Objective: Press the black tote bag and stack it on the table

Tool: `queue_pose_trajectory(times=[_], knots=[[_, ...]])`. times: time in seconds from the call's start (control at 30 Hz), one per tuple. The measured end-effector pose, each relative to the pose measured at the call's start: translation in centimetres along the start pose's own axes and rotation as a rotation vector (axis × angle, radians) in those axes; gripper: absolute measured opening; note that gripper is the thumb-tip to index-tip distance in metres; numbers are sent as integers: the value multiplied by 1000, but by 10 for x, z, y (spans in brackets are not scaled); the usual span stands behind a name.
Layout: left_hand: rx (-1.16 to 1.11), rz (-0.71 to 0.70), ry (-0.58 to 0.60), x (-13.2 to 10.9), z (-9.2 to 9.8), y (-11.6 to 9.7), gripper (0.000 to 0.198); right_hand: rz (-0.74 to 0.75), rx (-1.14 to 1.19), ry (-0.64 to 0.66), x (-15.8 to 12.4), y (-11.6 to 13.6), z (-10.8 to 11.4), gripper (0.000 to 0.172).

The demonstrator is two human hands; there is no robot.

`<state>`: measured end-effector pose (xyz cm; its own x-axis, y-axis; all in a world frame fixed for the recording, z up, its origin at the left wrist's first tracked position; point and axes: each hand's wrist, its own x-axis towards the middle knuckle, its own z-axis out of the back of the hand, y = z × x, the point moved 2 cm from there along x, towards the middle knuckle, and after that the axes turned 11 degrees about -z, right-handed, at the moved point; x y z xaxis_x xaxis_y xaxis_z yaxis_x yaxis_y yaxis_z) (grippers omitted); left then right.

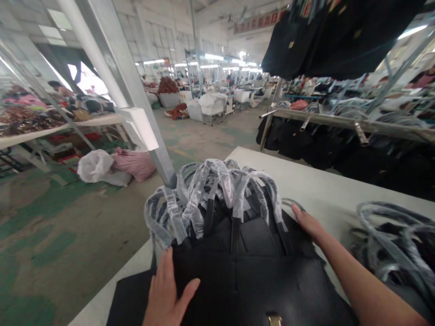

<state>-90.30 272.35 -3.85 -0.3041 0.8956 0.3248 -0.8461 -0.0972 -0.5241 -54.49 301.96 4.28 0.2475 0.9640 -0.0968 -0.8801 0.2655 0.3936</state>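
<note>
A stack of black leather-like bag panels lies on the table in front of me. Their handles, wrapped in clear plastic, loop up at the far end. My left hand rests on the left part of the top panel, fingers stretched out and thumb apart. At the right edge of the stack is my right hand, touching its side. One stretched finger shows there; the others are mostly hidden. A gold-coloured metal clasp sits on the top panel near the bottom of the view.
More plastic-wrapped handles lie on the pale table at right. A metal post rises at its far left corner. Black pieces hang from a rack at right. Sacks stand on the floor at left.
</note>
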Motion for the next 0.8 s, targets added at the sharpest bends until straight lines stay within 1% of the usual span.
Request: queue_pose_trajectory(times=[0.07, 0.13, 0.2, 0.23, 0.3, 0.33, 0.37, 0.4, 0.5, 0.57, 0.6, 0.67, 0.73, 0.77, 0.8], knots=[[53, 10, -35, -13, -23, -8, 86, 23, -88, 71, -1, -14, -13, 55], [46, 21, -68, -13, -32, -15, 85, 72, -150, 117, -5, -13, -24, 49], [-21, 39, -111, -8, -29, -21, 82, 88, -198, 113, -12, -6, -34, 50], [-55, 49, -160, -7, -24, -24, 80, 76, -222, 92, -16, -2, -37, 54], [-103, 26, -280, -11, -11, -32, 74, 36, -275, 17, -25, 4, -42, 62], [-120, -6, -310, -16, -5, -36, 69, 23, -302, -22, -29, 6, -44, 63], [-140, -41, -300, -21, -1, -41, 67, 20, -326, -56, -33, 7, -45, 62], [-165, -69, -255, -26, 2, -46, 65, 23, -346, -85, -35, 7, -45, 60], [-276, -103, -52, -37, 3, -59, 62, 40, -394, -126, -37, 5, -46, 56], [-324, -145, 50, -39, -1, -71, 57, 43, -411, -138, -37, 4, -48, 56], [-323, -175, 98, -40, -3, -77, 50, 42, -413, -141, -37, 4, -49, 57], [-298, -232, 196, -40, -8, -86, 31, 39, -403, -141, -37, 5, -49, 59], [-306, -291, 245, -41, -9, -88, 15, 51, -373, -110, -35, 7, -44, 57], [-326, -297, 227, -41, -8, -84, 12, 61, -350, -82, -32, 7, -39, 54], [-346, -283, 184, -40, -6, -78, 12, 69, -324, -56, -29, 7, -32, 51]])
